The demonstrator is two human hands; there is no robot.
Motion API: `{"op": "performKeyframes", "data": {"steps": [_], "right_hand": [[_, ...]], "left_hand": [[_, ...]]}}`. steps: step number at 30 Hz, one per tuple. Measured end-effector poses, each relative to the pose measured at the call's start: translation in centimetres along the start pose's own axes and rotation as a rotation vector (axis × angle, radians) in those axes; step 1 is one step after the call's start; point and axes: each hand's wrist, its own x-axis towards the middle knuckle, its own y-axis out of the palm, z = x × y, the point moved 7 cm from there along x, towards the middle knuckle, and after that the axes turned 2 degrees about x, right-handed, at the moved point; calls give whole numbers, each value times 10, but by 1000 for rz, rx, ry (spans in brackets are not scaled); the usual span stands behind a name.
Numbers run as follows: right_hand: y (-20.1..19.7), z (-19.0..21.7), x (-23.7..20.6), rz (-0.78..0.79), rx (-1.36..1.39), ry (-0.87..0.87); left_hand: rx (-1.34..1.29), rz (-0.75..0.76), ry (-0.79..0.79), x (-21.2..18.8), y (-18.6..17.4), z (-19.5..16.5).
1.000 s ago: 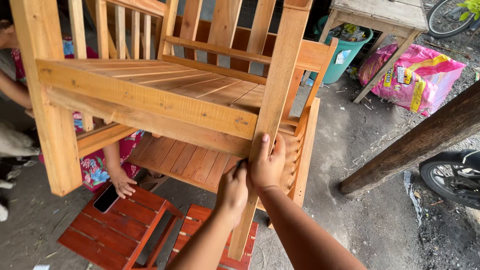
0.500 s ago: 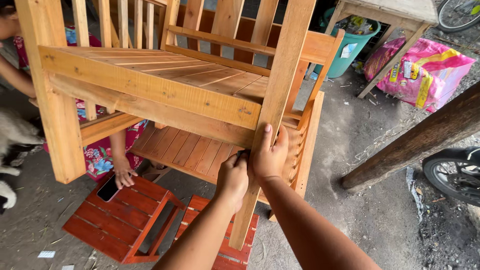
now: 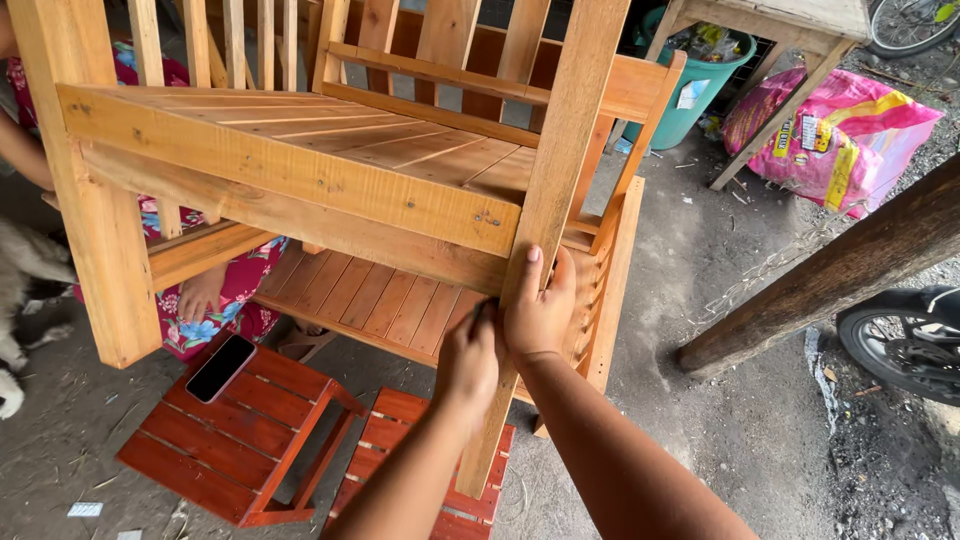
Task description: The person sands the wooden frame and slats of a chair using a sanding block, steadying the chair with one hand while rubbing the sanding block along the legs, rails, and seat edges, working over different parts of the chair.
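Concrete floor (image 3: 720, 300) under wooden chair (image 3: 300, 170); both hands, left (image 3: 468, 362) and right (image 3: 540, 310), clasp its leg (image 3: 545, 210).

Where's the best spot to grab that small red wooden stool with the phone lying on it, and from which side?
Probably the red stool is best taken by its bare slatted edge nearest the camera, coming from above on the right. The phone lies on its far corner beside another person's hand, so lift it level or the phone may slide.

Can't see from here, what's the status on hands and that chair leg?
Both hands, left hand and right hand, grip the pale wooden chair leg. Red slatted wooden stools below.
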Motion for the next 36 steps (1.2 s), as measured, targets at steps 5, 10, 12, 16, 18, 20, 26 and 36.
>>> {"op": "performKeyframes", "data": {"steps": [5, 10, 12, 16, 18, 20, 26, 36], "right_hand": [[-1, 1, -1, 2, 26, -36], [-1, 2, -2, 18, 71, -5], [-2, 1, -2, 8, 49, 14], [-1, 7, -1, 43, 64, -30], [-3, 7, -2, 35, 71, -7], [-1, 2, -4, 69, 106, 57], [1, -6, -4, 142, 213, 48], [-9, -60, -70, 296, 312, -43]], "left_hand": [[44, -22, -206, -7, -3, 3], [-76, 21, 11, -6, -4, -14], [-57, 20, -39, -5, -2, -9], [56, -12, -40, -5, -5, 6], [95, -21, 124, -12, -9, 13], [100, -13, 301, -29, -15, 29], [-20, -69, -424, -59, -39, 135], [-53, 85, 142, -11, -11, 51]]}}
